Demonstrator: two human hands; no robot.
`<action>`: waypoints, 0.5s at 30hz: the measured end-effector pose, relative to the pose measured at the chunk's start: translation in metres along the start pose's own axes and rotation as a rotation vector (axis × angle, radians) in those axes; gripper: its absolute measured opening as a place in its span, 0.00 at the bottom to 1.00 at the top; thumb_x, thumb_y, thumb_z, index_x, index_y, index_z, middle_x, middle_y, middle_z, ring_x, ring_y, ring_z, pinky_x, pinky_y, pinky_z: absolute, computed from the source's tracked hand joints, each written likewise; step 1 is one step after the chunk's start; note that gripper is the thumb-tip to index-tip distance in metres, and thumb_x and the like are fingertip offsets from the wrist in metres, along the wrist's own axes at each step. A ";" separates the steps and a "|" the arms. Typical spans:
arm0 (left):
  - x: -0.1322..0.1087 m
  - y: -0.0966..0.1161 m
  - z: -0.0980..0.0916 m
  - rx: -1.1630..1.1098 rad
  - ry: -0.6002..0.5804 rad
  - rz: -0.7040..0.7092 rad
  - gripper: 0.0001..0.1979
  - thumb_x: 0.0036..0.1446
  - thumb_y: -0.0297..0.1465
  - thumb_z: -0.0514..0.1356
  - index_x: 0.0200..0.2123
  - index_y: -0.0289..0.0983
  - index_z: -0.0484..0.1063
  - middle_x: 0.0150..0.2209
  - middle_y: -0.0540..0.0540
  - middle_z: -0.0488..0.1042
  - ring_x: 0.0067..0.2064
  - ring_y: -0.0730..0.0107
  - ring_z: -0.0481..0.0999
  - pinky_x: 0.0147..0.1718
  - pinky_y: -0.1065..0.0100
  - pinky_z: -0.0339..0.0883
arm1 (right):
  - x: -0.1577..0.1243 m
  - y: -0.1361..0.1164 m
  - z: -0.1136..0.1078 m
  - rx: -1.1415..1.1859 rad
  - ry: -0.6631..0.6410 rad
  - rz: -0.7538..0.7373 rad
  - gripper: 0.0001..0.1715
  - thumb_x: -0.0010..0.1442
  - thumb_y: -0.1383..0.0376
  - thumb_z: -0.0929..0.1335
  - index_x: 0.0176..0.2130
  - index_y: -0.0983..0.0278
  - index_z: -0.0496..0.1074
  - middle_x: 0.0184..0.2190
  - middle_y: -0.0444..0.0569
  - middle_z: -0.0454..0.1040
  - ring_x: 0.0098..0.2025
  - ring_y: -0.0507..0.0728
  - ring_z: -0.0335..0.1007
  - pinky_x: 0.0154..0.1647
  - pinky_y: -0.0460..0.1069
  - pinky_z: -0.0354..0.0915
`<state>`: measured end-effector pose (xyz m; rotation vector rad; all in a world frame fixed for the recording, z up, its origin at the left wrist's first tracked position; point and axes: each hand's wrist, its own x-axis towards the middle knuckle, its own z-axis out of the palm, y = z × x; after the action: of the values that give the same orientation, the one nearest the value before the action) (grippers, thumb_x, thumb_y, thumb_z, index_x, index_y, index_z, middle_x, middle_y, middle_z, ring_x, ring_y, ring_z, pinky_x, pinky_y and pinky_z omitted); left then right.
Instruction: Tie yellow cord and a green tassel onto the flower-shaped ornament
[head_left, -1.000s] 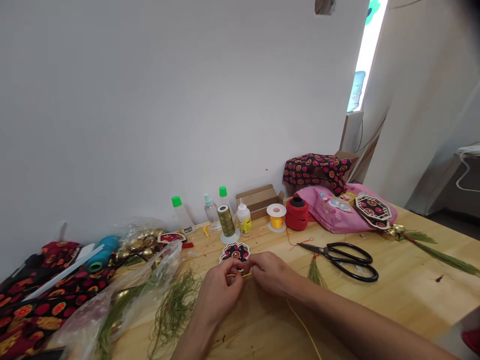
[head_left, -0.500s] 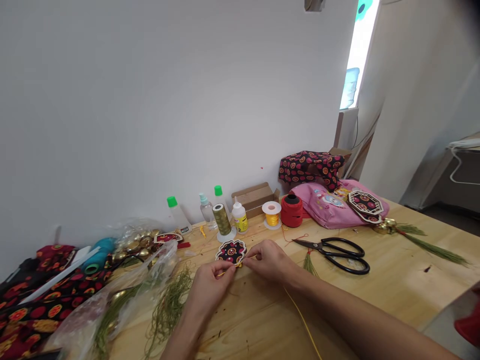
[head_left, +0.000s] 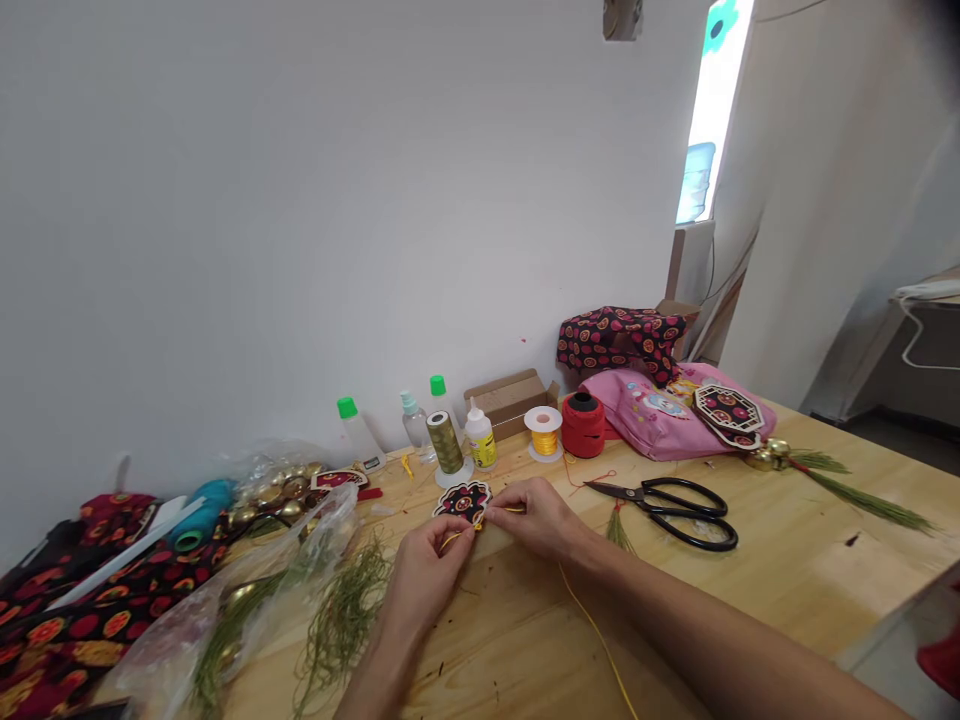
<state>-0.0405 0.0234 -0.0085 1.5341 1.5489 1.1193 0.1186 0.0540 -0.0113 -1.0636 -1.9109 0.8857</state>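
A flower-shaped pendant (head_left: 461, 500) with a pale scalloped rim and dark red-patterned centre lies on the wooden table, just beyond my fingertips. Yellow cord (head_left: 598, 628) is gathered in a small knot at the pendant's near edge, and a long end runs toward me under my right forearm. My left hand (head_left: 436, 560) pinches the cord at the knot from the left. From the right, my right hand (head_left: 536, 515) pinches the cord close to the pendant's edge. The exact hold of the fingertips is partly hidden.
Black-handled scissors (head_left: 667, 508) lie to the right, beside a small green tassel (head_left: 618, 530). Behind stand a glue bottle (head_left: 480, 437), an olive thread spool (head_left: 445, 445), a yellow cord spool (head_left: 544, 436) and a red thread cone (head_left: 583, 425). Loose green threads (head_left: 345, 605) and a plastic bag (head_left: 180, 615) are left.
Both hands keep their pinch on the cord near the pendant, with only slight finger shifts. The trailing cord has moved a little, and the camera view has tilted slightly.
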 end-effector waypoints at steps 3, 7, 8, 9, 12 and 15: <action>0.001 -0.004 0.002 0.048 -0.048 0.055 0.11 0.42 0.38 0.59 0.23 0.35 0.72 0.13 0.54 0.65 0.16 0.76 0.61 0.16 0.76 0.49 | 0.001 0.000 0.003 0.188 0.009 0.048 0.12 0.48 0.63 0.65 0.27 0.69 0.75 0.23 0.45 0.73 0.27 0.51 0.65 0.27 0.43 0.58; 0.001 -0.004 0.005 0.040 -0.040 0.058 0.13 0.44 0.38 0.58 0.26 0.34 0.73 0.13 0.54 0.65 0.16 0.76 0.61 0.15 0.75 0.48 | 0.003 -0.001 0.003 0.344 0.050 0.196 0.13 0.45 0.63 0.66 0.25 0.70 0.75 0.22 0.46 0.72 0.25 0.51 0.64 0.25 0.44 0.58; 0.001 -0.003 0.006 0.023 -0.031 0.065 0.13 0.44 0.38 0.58 0.27 0.35 0.74 0.16 0.52 0.69 0.18 0.73 0.65 0.17 0.75 0.52 | 0.003 -0.002 0.002 0.352 0.057 0.205 0.13 0.45 0.62 0.66 0.25 0.70 0.74 0.22 0.47 0.72 0.25 0.51 0.64 0.25 0.44 0.58; 0.001 -0.002 0.007 0.009 -0.017 0.069 0.12 0.43 0.38 0.58 0.27 0.35 0.74 0.20 0.50 0.73 0.21 0.71 0.68 0.19 0.74 0.56 | 0.003 -0.003 0.002 0.354 0.061 0.207 0.14 0.45 0.62 0.66 0.25 0.71 0.74 0.23 0.47 0.72 0.25 0.51 0.64 0.24 0.44 0.58; 0.001 0.000 0.008 -0.039 0.026 0.073 0.11 0.42 0.36 0.60 0.27 0.36 0.76 0.27 0.46 0.77 0.29 0.64 0.73 0.27 0.71 0.63 | 0.003 -0.005 0.001 0.406 0.067 0.218 0.14 0.44 0.61 0.66 0.26 0.71 0.74 0.23 0.47 0.72 0.24 0.50 0.62 0.24 0.43 0.57; 0.001 0.002 0.008 -0.104 0.033 0.059 0.11 0.42 0.36 0.60 0.28 0.35 0.76 0.26 0.45 0.78 0.30 0.63 0.74 0.28 0.70 0.65 | 0.002 -0.009 0.002 0.518 0.065 0.228 0.13 0.41 0.61 0.68 0.24 0.70 0.74 0.20 0.45 0.71 0.23 0.48 0.61 0.24 0.43 0.56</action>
<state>-0.0326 0.0254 -0.0102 1.5076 1.4518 1.2446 0.1132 0.0519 -0.0038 -0.9807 -1.4063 1.3647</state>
